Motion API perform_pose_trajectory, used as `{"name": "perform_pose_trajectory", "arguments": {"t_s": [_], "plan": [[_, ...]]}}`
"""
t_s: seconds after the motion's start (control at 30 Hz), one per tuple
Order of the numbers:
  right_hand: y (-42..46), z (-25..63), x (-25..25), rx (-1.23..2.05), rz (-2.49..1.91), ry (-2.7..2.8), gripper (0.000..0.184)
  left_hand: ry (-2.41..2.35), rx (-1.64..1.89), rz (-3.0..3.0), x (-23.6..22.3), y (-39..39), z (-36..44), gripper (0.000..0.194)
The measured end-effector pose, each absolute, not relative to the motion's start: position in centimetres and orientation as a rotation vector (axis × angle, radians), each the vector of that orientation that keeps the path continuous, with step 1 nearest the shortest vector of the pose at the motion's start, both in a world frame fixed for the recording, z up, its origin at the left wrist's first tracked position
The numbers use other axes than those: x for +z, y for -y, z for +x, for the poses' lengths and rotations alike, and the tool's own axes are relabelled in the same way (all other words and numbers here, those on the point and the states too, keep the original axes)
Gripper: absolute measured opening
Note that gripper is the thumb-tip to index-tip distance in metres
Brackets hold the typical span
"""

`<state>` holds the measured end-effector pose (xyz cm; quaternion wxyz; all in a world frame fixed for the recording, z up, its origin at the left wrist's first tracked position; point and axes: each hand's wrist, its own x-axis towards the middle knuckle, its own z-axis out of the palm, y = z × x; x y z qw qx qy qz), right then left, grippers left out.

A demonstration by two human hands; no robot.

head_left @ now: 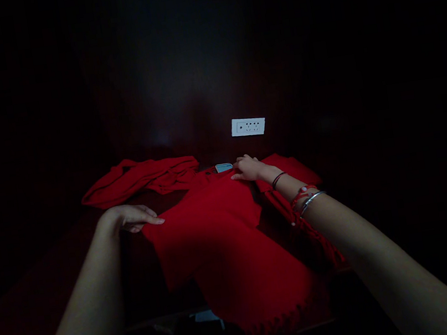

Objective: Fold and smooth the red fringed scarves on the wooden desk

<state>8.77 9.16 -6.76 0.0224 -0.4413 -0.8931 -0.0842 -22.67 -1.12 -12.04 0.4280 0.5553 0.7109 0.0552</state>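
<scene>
Red cloth (pixel 218 218), fringed, lies partly spread mid-counter (pixel 64 258), fringe at the front edge, looks to spill over it. Left hand (pixel 134 217) pinches its left corner, thumb on top. Right hand (pixel 249 168) at its far edge, fingers curled; can't tell if gripping or just resting. Pale flat item (pixel 224 167) just beside the right fingertips. Second red cloth (pixel 137 180) bunched far left; third red cloth (pixel 291 171) right, partly behind the right forearm, with cords (pixel 322 239) below. Socket plate (pixel 248 126) on wall behind.

Risks, my read: overhanging end could drag the cloth off if the hold slackens; bracelets (pixel 306 197) could snag cords; a pull at the far edge could shift the pale item; dim light, red on red, easy to catch the wrong layer.
</scene>
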Motion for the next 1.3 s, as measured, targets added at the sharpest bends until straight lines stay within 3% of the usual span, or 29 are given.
{"name": "perform_pose_trajectory", "arguments": {"t_s": [0.1, 0.33, 0.57, 0.8, 1.0, 1.13, 1.3], "plan": [[-9.1, 8.5, -7.4, -0.151, -1.43, 2.557, 0.044, -1.784, 0.221, 1.374, -11.9, 1.2, -22.2, 0.043], [-5.2, 7.8, -10.8, 0.504, -1.555, 2.509, 0.071, -1.786, 0.48, 1.524, -11.9, 0.0, -19.1, 0.054], [-3.7, 8.2, -14.4, 0.199, -1.702, 2.435, 0.047, -1.89, 0.551, 1.45, -12.1, -0.1, -17.2, 0.055], [-6.5, 10.2, -12.4, 0.166, -1.634, 2.138, 0.049, -1.731, 0.622, 1.456, -12.2, -0.2, -18.1, 0.046], [-4.6, 9.7, -12.5, -0.065, -1.725, 2.251, 0.045, -1.941, 0.62, 1.583, -13.1, -1.3, -17.4, 0.032], [-2.3, 6.8, -14.2, 0.216, -1.53, 2.424, 0.054, -1.993, 0.593, 1.624, -12.4, -1.0, -17.9, 0.027], [-1.4, 4.9, -16.1, 0.36, -1.635, 2.53, 0.066, -1.904, 0.257, 1.457, -10.7, 1.3, -20.0, 0.042]]}}
